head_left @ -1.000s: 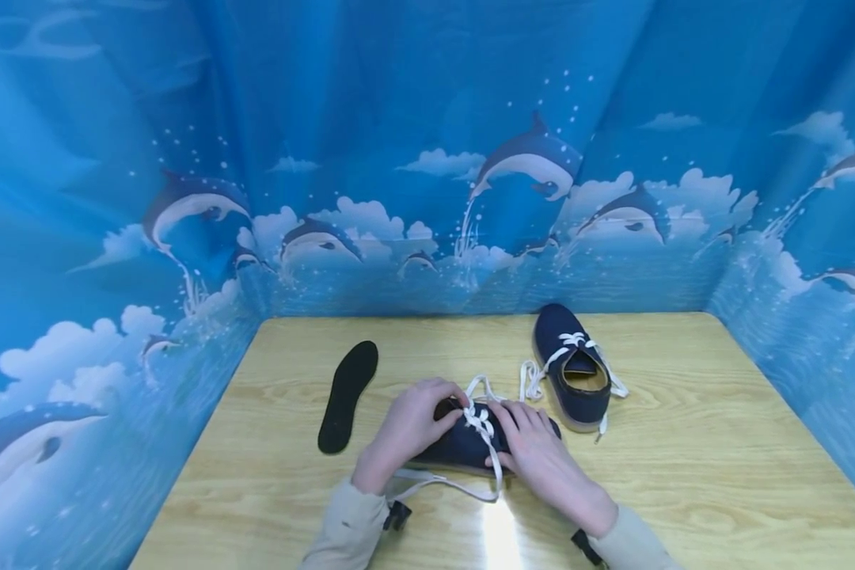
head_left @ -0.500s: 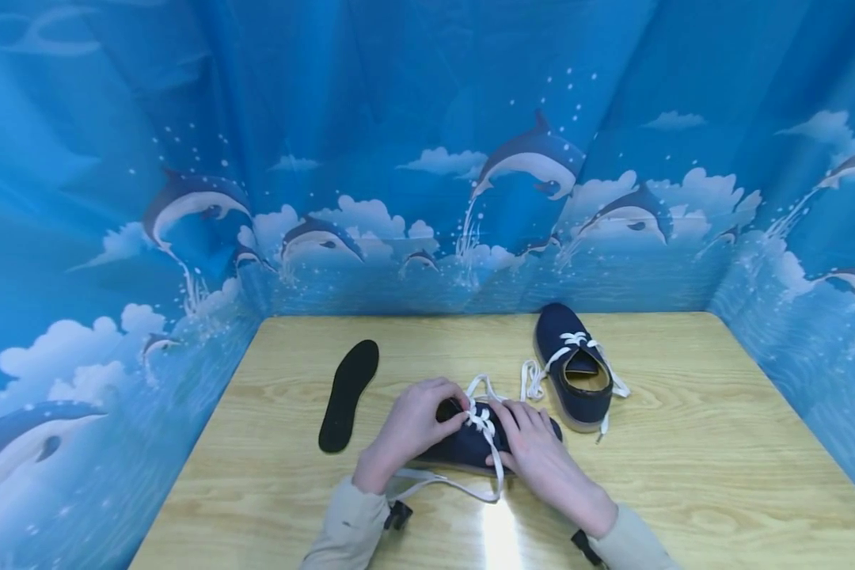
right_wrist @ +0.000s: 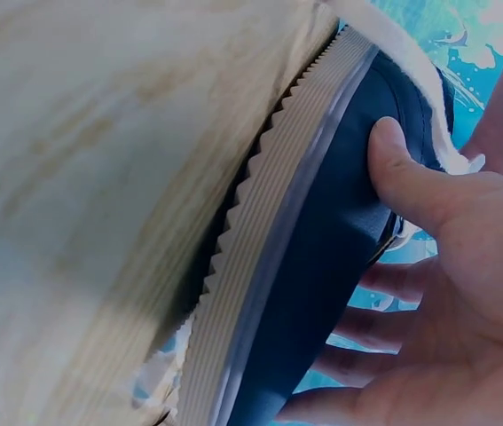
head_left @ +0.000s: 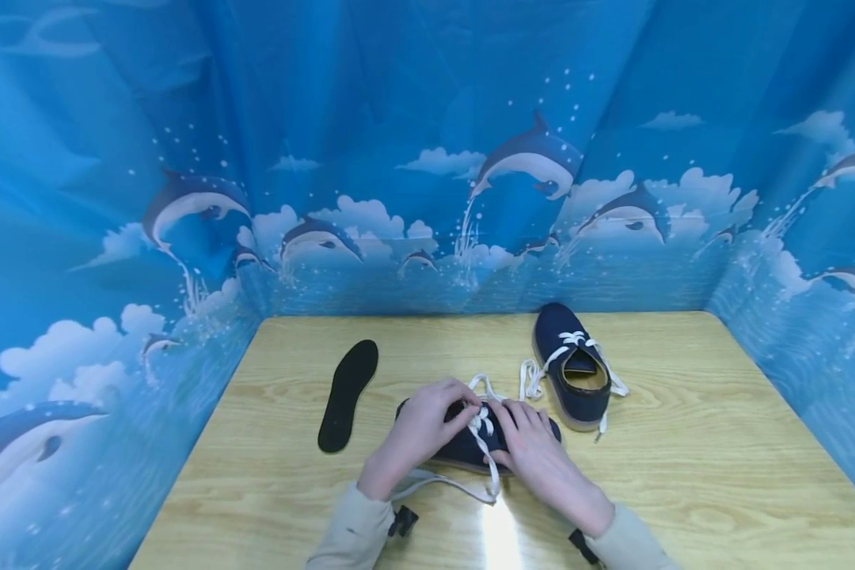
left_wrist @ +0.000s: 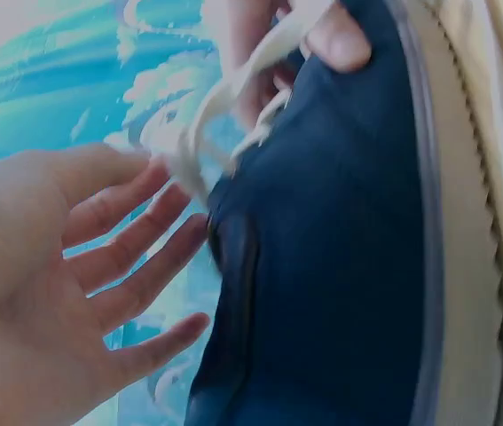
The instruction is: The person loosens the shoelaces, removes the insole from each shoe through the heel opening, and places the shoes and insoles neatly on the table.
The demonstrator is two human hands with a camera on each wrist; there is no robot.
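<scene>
A navy canvas shoe (head_left: 463, 453) lies sideways on the table, toe to the right and heel to the left. White shoelace (head_left: 490, 467) runs through its eyelets, and a loose length loops down in front of it. Over the shoe's opening, my left hand (head_left: 427, 419) pinches the lace between thumb and index finger; the other fingers are spread in the left wrist view. My right hand (head_left: 537, 455) holds the toe end, its thumb (right_wrist: 393, 146) on the near side and fingers across the upper. Beige sole edging (right_wrist: 251, 213) shows in the right wrist view.
A second navy shoe (head_left: 584, 408) with white laces stands at the back right, beside a bunched lace (head_left: 531, 380). A black insole (head_left: 349, 388) lies at left. A blue dolphin-print curtain (head_left: 427, 142) encloses the wooden table (head_left: 684, 443) behind and at the sides.
My left hand has shifted slightly right over the shoe with the lace, uncovering more of the heel. My right hand stays on the toe end.
</scene>
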